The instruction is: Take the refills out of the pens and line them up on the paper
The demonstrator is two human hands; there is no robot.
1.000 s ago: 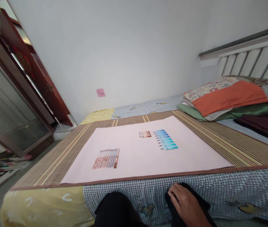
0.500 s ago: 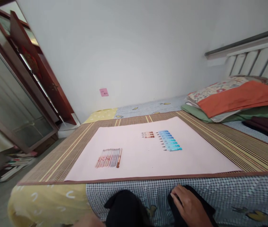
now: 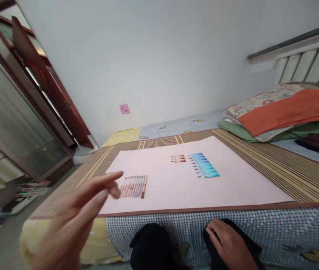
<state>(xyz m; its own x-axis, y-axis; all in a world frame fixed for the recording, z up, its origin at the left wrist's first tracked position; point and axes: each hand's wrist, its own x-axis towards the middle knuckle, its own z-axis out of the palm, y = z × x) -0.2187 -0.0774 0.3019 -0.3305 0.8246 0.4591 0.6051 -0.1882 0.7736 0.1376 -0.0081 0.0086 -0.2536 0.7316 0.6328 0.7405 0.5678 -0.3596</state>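
Pale wall [image 3: 159, 56] stood behind a bed spread with a striped mat [image 3: 266, 161], and on that mat lay a large pale pink sheet [image 3: 162, 191]. Through the head camera I saw a row of slim pens [image 3: 133, 186] on the sheet's left part, packed side by side, their long axes running away from the person. By contrast, the brown pens [image 3: 178, 158] and blue pens [image 3: 204, 165] farther right lay crosswise, tips toward the left.

I judged the left hand [image 3: 73, 213] by far the nearer to the slim row: it hung at the sheet's near-left corner, the index finger stretched rightward, overlapping the row's left end in my view. Blur kept me from telling contact from hovering. Its fingers were spread loosely, and I saw nothing between them. The row lay forward and right of it, but well to the left of the right hand [image 3: 228, 238], which rested half-curled on a dark-clothed knee; its palm was hidden, so I couldn't tell whether it held anything.
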